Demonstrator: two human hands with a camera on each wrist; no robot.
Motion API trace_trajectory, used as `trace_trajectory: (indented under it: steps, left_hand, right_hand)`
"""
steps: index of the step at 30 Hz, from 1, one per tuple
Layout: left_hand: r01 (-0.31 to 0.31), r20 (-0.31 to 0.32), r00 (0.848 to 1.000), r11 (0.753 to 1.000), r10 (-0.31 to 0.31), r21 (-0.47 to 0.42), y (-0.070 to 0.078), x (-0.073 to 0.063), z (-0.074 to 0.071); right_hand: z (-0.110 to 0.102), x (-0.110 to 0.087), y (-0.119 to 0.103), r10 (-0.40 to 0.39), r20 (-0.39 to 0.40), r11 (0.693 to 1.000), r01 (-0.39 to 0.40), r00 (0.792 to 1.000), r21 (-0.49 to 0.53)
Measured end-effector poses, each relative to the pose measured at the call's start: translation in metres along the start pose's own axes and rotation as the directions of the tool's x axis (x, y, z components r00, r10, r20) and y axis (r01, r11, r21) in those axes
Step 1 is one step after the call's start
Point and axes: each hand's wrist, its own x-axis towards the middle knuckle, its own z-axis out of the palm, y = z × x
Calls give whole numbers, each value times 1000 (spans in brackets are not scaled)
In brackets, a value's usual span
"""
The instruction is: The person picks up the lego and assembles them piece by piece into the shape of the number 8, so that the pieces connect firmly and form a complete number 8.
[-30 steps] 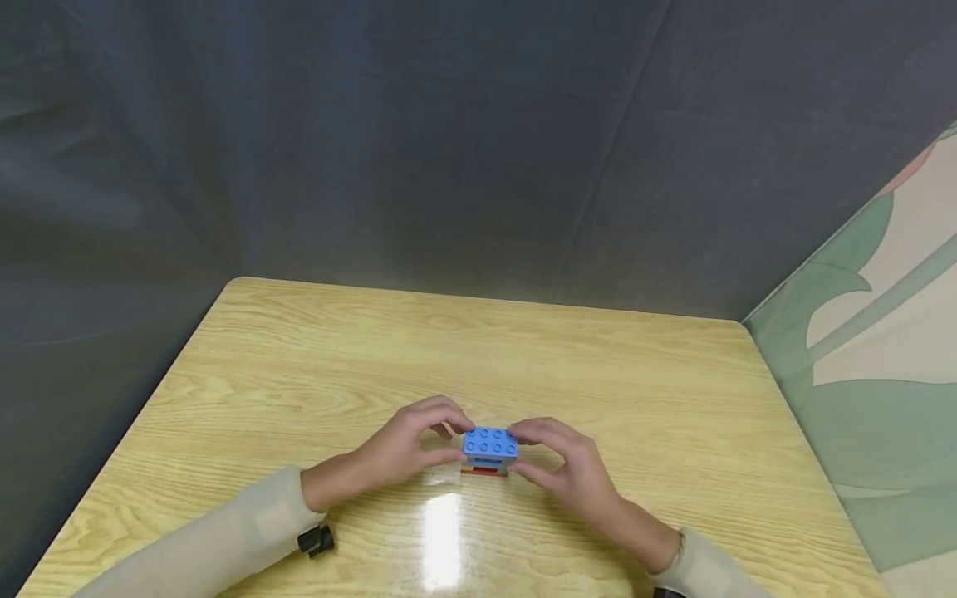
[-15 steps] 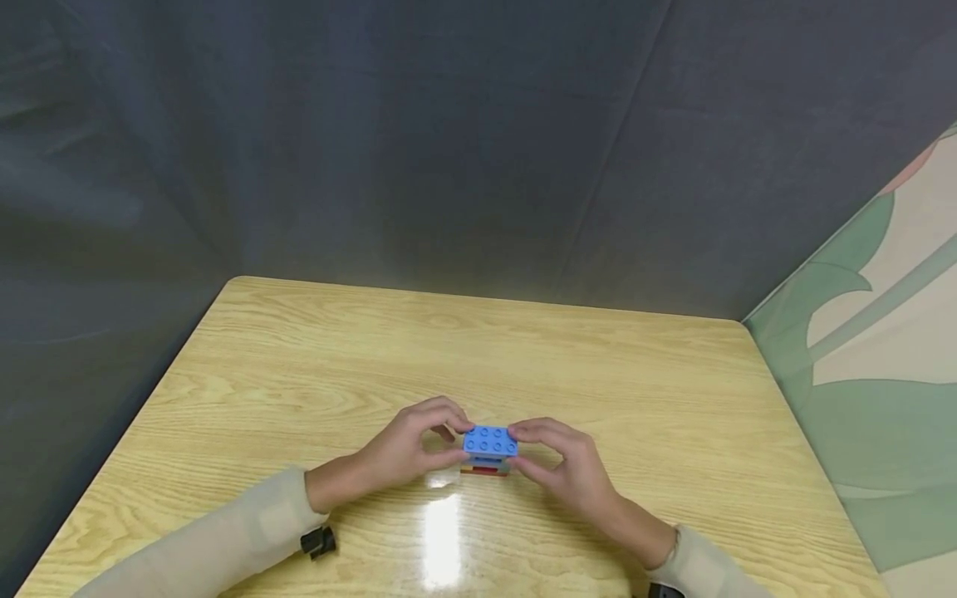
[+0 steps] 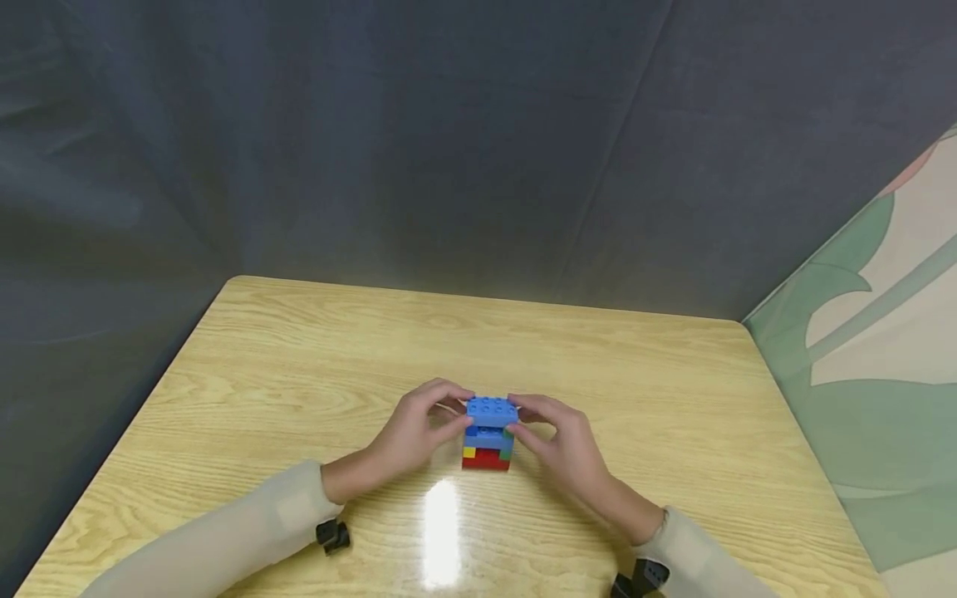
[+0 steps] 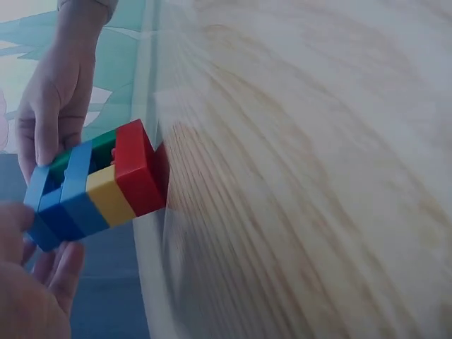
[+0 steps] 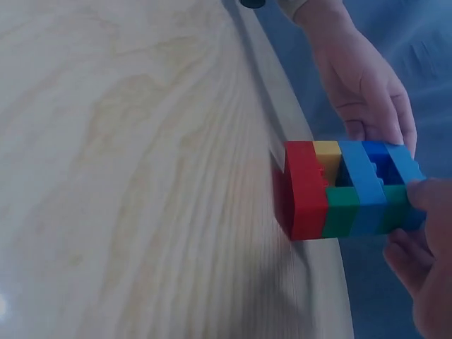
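Observation:
A small tower of toy building bricks stands near the middle front of the table, seen in all three views. Its base is a red brick (image 3: pixel 486 463). Above that sit a yellow brick (image 4: pixel 110 195) and a green brick (image 5: pixel 341 212), with a gap between them. A long blue brick (image 5: pixel 361 176) spans these, carrying a darker blue brick (image 4: pixel 61 217) and another green brick. The top is a studded blue brick (image 3: pixel 492 412). My left hand (image 3: pixel 409 428) pinches this top brick at its left end, thumb in front. My right hand (image 3: pixel 566 448) pinches the right end likewise.
The wood-grain table (image 3: pixel 336 340) has a bright light reflection (image 3: pixel 442 531) in front of the tower. A dark curtain (image 3: pixel 449 149) hangs behind the far edge, and a leaf-patterned cloth (image 3: pixel 882 399) hangs at the right. Black wrist devices (image 3: pixel 332 536) sit at the sleeves.
Both hands have moved away from the person with the tower's top. More of the tower's front now shows, with the red, yellow and green bricks in plain sight.

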Motion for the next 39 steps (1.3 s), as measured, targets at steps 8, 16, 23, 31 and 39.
trace_trajectory:
  steps: [8,16,23,31,39]
  left_hand:
    - [171,-91,980,981,-180,-97,-12,15,3]
    - [260,-141,950,957,-277,-129,-25,27,6]
    - [295,-87,949,950,-305,-107,-31,32,6]
    - [315,-42,947,946,-319,-72,-31,32,11]
    - [371,-46,926,926,-375,-65,-28,30,12]
  right_hand:
    - [6,19,10,167,32,982,-169,985,79]
    - [16,38,25,343,69,931,-349,937,105]
    - [18,46,30,372,89,924,-377,924,57]
    - [22,41,31,390,100,917,-395,915,43]
    - [26,38,32,369,97,928,-373,924,17]
